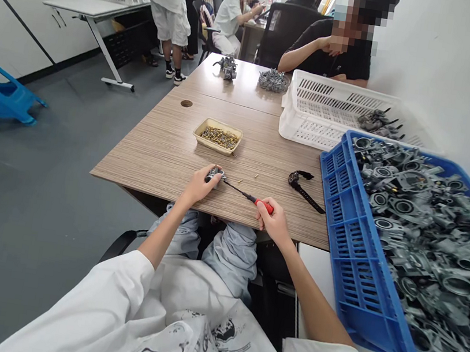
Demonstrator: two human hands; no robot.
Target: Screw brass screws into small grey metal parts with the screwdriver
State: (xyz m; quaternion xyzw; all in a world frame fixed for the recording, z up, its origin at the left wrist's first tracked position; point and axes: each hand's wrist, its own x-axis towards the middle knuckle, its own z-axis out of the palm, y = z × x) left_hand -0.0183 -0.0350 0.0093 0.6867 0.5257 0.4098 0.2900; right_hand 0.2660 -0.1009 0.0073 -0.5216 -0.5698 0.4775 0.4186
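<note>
My left hand (pixel 202 184) is closed on a small grey metal casting (pixel 216 174), steadying it near the table's front edge; the fingers cover part of it. In my right hand (pixel 273 221) is a screwdriver (pixel 264 205) with a red and black handle. Its dark shaft points left, and the tip meets the casting's right side. Two small brass pieces (pixel 240 181) lie loose on the wood just beyond the shaft. Farther back, a cream plastic tub (pixel 201 139) holds many small brass and silver parts (pixel 220 137).
A black wristwatch (pixel 293 178) lies to the right. Beside it, a blue crate (pixel 340 237) is heaped with grey castings (pixel 424 226). Behind stand a white basket (pixel 306 131), a pile of metal parts (pixel 273 80) and an assembled metal unit (pixel 228 68). A person in black (pixel 348 52) sits across the table.
</note>
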